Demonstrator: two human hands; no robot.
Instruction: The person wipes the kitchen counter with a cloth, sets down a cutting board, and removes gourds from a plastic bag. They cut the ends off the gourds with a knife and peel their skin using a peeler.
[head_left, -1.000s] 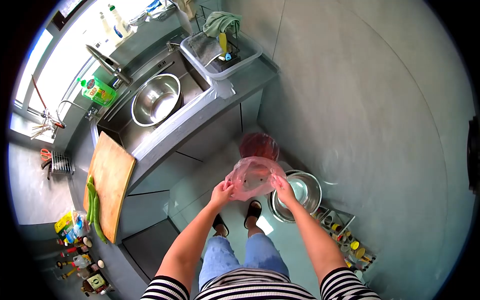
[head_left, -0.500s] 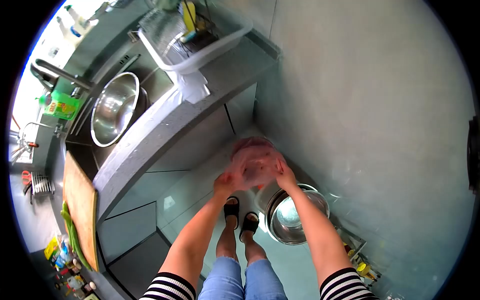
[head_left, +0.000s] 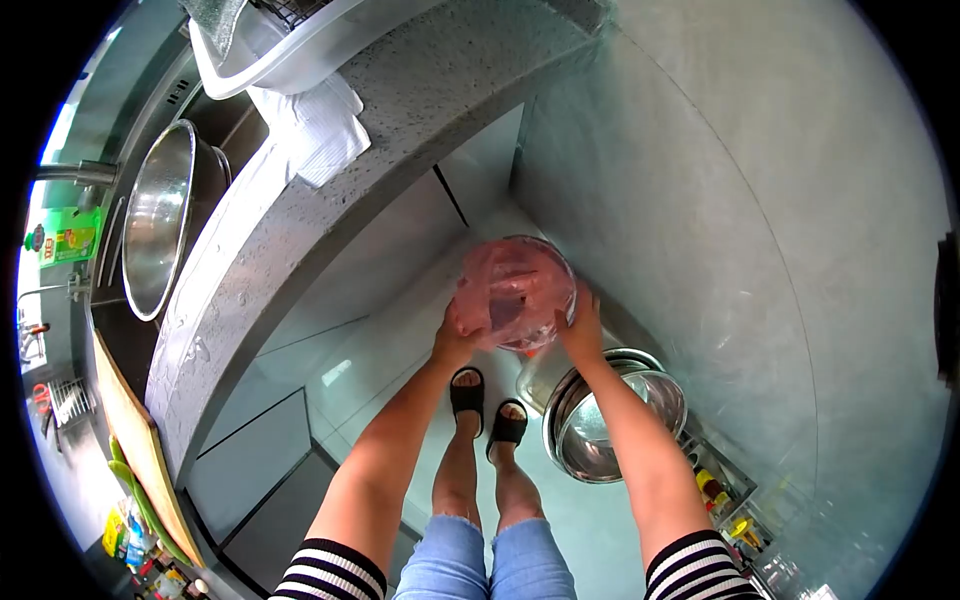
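A pink translucent plastic bag (head_left: 510, 285) is spread over a round rim low in the corner, probably a bin, whose body is mostly hidden. My left hand (head_left: 458, 335) grips the bag at its left side, with the fingers partly behind the plastic. On the right side, my right hand (head_left: 582, 325) is closed on the bag's edge. Both arms reach straight down, and the bag sags inside the rim.
Stacked steel bowls (head_left: 615, 420) stand on the floor beside my right forearm, near a low rack (head_left: 725, 480). To the left runs a grey counter (head_left: 400, 130) with a white basin (head_left: 290, 60), a white cloth (head_left: 325, 130), a steel bowl (head_left: 160, 225) in the sink and a cutting board (head_left: 140, 440).
The bag, gathered and hanging loose between my hands before, is now spread wider over the round rim. My hands have moved slightly up and outward. The view has shifted closer to the counter.
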